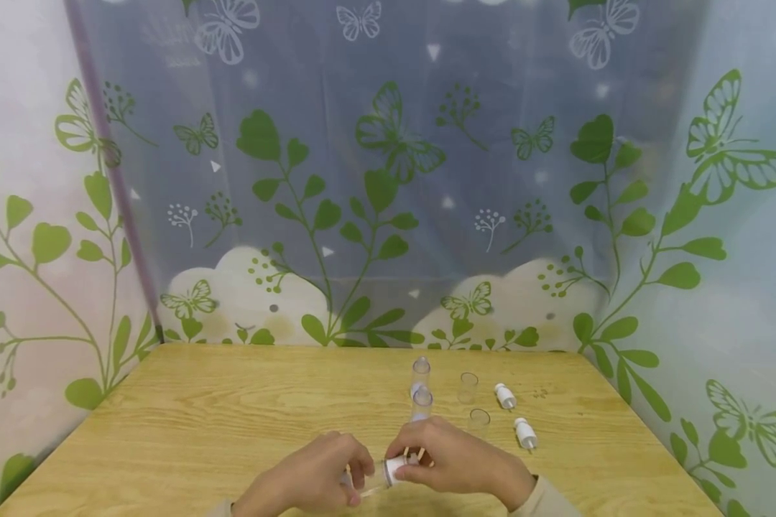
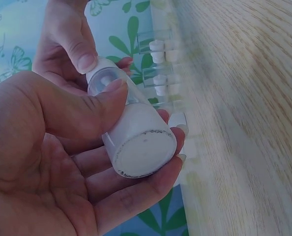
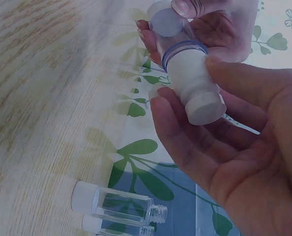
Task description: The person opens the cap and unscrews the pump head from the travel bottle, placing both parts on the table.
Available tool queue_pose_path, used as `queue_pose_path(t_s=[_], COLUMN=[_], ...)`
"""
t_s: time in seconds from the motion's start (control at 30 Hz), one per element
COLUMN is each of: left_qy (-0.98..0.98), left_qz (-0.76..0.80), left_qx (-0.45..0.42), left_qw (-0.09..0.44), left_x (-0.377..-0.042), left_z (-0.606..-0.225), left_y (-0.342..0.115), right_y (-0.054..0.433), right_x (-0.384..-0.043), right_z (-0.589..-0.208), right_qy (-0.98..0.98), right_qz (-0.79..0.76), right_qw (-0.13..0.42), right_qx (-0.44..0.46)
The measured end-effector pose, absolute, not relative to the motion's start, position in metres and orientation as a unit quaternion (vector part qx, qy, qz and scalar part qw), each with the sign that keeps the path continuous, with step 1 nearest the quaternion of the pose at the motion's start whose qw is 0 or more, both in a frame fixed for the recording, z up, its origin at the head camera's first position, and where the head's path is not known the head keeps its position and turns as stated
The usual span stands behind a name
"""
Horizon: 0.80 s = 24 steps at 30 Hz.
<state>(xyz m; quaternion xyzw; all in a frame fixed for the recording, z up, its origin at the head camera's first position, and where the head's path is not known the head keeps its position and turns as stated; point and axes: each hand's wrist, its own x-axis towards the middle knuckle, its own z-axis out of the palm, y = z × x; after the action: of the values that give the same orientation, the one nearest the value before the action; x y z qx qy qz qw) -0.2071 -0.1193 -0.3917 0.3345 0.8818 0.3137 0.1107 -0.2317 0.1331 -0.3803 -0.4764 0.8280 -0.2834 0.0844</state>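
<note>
My left hand [image 1: 326,470] holds a clear bottle [image 2: 140,140] with a white base, thumb on its side and fingers curled beneath. At the bottle's other end, my right hand [image 1: 455,459] grips a white pump head [image 3: 192,76] between thumb and fingers. The pump head sits at the bottle's mouth; whether it is fully seated I cannot tell. Both hands are above the front of the table, with the bottle lying tilted between them.
Beyond my right hand stand two clear bottles [image 1: 421,377] with threaded necks. To their right are two clear caps [image 1: 468,388] and two white pump heads [image 1: 505,396] on the wooden table [image 1: 233,402]. A patterned curtain [image 1: 388,215] closes off the back.
</note>
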Motion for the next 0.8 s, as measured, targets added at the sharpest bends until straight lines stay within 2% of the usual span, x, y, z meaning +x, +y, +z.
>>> queue_pose_path(t_s=[0.4,0.8], left_qy=[0.883,0.877], left_qz=[0.318,0.329], left_qx=[0.324,0.330], left_qw=[0.119,0.118], left_x=[-0.2079,-0.2087], left_z=[-0.3901,-0.3905], left_y=[-0.1196,-0.1214], right_y=[0.1327,0.1321], right_x=[-0.2339,-0.2351], right_z=[-0.3811,-0.3833], right_qy=[0.814,0.800], right_qz=[-0.293,-0.283], right_qw=[0.052,-0.003], right_qx=[-0.498,-0.529])
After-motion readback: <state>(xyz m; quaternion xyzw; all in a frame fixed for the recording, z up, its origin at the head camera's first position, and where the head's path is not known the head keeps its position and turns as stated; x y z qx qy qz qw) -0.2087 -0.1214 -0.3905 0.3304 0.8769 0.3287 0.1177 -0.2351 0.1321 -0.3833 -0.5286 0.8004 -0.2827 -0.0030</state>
